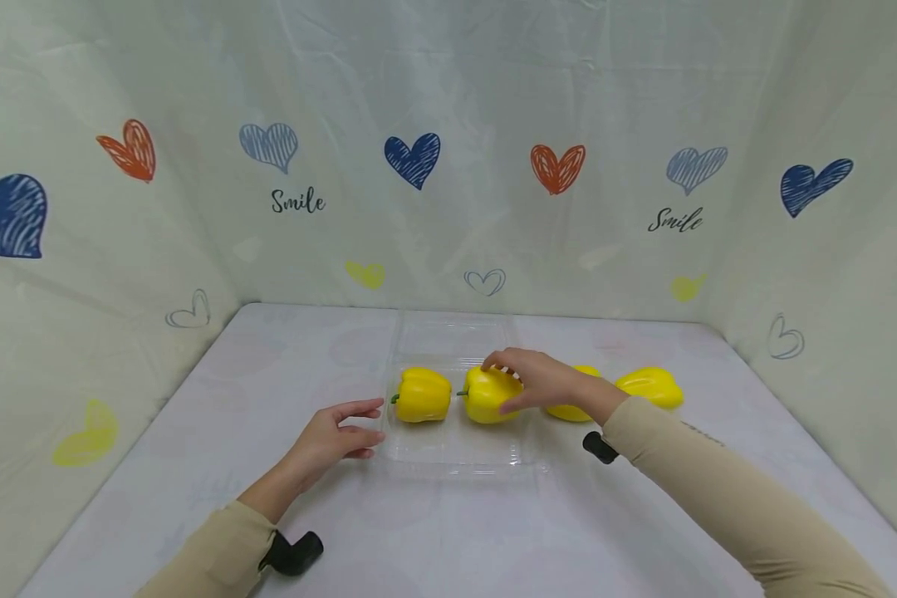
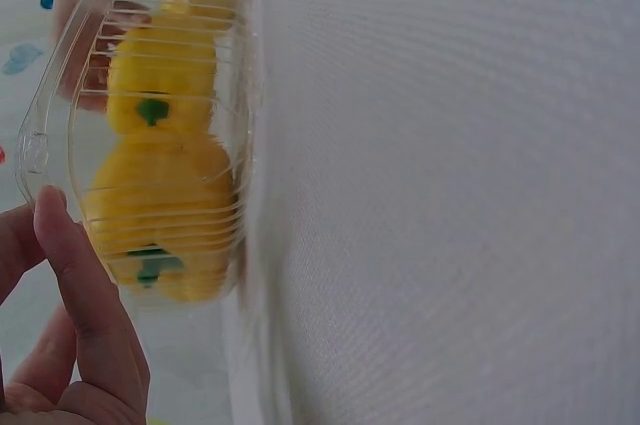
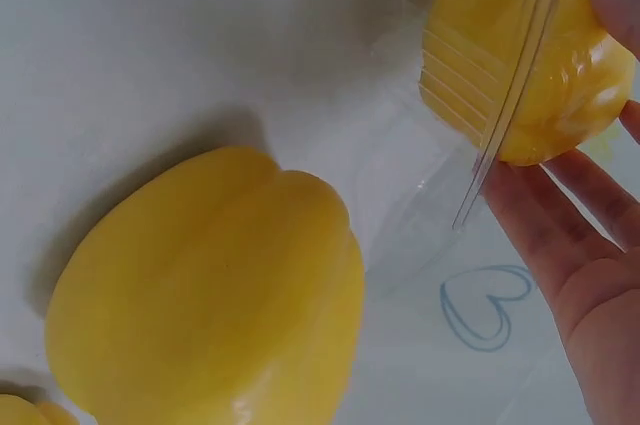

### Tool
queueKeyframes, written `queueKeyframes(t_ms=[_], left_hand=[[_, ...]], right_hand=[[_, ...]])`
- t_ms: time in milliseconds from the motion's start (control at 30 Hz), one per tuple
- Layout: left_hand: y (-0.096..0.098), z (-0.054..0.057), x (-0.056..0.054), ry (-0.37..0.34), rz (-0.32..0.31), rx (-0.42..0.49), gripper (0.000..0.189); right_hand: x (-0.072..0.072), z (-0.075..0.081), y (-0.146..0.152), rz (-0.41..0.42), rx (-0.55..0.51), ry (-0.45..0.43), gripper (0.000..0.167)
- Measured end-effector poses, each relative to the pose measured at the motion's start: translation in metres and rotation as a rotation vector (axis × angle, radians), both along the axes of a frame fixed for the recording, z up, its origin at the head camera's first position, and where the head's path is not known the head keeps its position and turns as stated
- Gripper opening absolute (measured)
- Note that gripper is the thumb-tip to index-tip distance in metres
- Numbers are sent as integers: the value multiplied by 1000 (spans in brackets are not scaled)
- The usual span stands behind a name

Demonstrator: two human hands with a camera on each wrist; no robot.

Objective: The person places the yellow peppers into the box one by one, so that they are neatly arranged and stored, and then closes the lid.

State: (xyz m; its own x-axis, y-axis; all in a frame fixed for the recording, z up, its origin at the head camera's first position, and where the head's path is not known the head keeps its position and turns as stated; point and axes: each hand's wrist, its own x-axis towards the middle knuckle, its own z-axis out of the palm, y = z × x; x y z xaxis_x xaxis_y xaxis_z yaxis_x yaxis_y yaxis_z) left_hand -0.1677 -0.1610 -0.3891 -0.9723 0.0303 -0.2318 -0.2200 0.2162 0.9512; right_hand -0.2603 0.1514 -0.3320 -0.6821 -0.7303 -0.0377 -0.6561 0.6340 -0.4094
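Observation:
A clear plastic clamshell container (image 1: 456, 453) lies on the table with its lid (image 1: 452, 336) folded back. Inside it, a yellow bell pepper (image 1: 424, 395) with a green stem lies on its side at the left. My right hand (image 1: 538, 378) grips a second yellow bell pepper (image 1: 489, 395) in the container's right half, thumb and fingers around its blunt end, as the right wrist view also shows. My left hand (image 1: 336, 436) is at the container's left side, fingers extended. In the left wrist view a fingertip (image 2: 52, 207) meets the rim (image 2: 35, 150).
To the right of the container, a yellow bell pepper (image 1: 568, 412) lies partly behind my right forearm. Another yellow bell pepper (image 1: 650, 386) is farther right. White curtains (image 1: 448, 232) printed with hearts enclose the white table (image 1: 306, 357) at the back and sides.

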Motion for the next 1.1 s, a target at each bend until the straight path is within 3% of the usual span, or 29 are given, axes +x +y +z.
queueKeyframes(t_ms=[667, 1100], left_hand=[[1, 1, 1, 5, -1, 4, 52], [0, -1, 1, 13, -3, 27, 51]], right_hand=[[2, -2, -9, -39, 23, -19, 60], [8, 5, 15, -43, -48, 42, 54]])
